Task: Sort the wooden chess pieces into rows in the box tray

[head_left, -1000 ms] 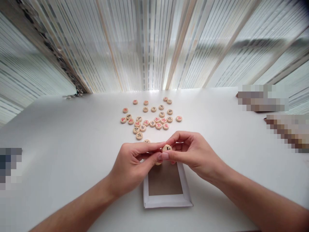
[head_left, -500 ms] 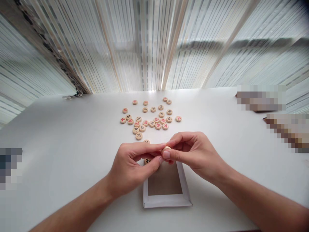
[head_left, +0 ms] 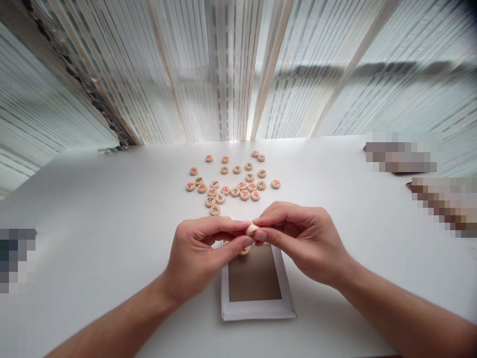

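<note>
My left hand [head_left: 201, 251] and my right hand [head_left: 301, 238] meet above the far end of a shallow white box [head_left: 257, 311] with a brown floor. Both hands pinch a round wooden game piece [head_left: 252, 229], seen edge-on between thumbs and forefingers. Another wooden piece [head_left: 245, 250] shows just under my left fingertips, at the box's far end. Several more wooden pieces [head_left: 234, 180] with red or black marks lie scattered on the white table [head_left: 93, 209] beyond my hands.
Striped white curtains [head_left: 238, 69] hang behind the table's far edge. Blurred-out objects sit at the right edge [head_left: 402, 151] and at the left edge [head_left: 15, 258] of the table. The box lies close to the table's near edge.
The piece between my fingers has turned from face-up, showing a black mark, to edge-on. Both hands have stayed above the box's far end, the left shifting slightly left.
</note>
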A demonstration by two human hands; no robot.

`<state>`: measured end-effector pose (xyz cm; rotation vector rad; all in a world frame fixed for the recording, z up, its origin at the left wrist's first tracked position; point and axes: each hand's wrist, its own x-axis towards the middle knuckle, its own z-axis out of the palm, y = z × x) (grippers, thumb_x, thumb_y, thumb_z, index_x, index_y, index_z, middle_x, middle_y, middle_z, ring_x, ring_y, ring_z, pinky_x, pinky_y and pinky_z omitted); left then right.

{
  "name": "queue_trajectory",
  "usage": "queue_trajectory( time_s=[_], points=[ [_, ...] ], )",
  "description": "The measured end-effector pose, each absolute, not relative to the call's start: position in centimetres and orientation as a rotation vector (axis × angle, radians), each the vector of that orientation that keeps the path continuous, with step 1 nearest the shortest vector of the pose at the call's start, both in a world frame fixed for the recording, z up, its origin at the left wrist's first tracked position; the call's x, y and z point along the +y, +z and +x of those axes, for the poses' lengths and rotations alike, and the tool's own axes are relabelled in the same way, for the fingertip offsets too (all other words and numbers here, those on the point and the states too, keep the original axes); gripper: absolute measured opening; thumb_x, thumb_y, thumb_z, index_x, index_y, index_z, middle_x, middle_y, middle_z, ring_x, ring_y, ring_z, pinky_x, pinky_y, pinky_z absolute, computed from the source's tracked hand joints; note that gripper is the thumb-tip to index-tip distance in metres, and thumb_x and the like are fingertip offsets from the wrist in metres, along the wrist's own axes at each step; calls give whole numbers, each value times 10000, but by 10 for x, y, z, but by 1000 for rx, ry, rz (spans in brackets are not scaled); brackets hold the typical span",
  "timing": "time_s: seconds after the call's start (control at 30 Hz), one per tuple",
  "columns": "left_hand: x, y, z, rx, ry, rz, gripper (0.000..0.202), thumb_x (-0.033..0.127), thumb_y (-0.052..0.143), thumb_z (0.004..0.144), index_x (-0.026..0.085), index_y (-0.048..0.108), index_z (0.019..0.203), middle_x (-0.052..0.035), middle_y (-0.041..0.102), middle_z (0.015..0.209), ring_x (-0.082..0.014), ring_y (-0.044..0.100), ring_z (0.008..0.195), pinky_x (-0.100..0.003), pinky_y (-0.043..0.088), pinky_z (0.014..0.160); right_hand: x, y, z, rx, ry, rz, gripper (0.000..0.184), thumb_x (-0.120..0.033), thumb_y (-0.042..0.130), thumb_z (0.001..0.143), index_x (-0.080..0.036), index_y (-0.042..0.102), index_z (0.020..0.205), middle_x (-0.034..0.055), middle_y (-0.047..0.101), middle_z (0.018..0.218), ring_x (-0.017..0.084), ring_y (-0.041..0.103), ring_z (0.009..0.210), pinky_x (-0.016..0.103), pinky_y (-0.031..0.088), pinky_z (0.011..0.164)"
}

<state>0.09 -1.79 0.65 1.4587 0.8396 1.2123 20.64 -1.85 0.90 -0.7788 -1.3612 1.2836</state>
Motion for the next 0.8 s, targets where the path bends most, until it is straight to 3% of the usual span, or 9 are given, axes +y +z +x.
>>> queue_trajectory(
  time_s=[0.33,0.6,0.8],
  points=[
    [-11,0,-4,779,1307,1623,398,6,847,857,340,891,1068,9,877,1040,-145,818,939,-208,676,849,-16,4,207,-1418,1188,-718,211,-129,894,861,-276,898,1011,65,810,937,193,768,855,300,642,740],
    [-9,2,-2,752,1372,1698,411,-26,848,837,301,891,1081,2,881,1004,-128,813,872,-176,662,803,-16,2,208,-1405,1208,-709,223,-121,876,872,-275,901,1031,60,830,929,169,772,850,256,649,747],
    [-11,3,-1,782,1348,1614,422,-36,855,821,306,893,1064,21,884,928,-122,834,835,-138,663,780,-16,0,209,-1242,1417,-780,173,-195,905,872,-271,903,1028,51,861,922,159,820,836,217,687,774]
  ],
)
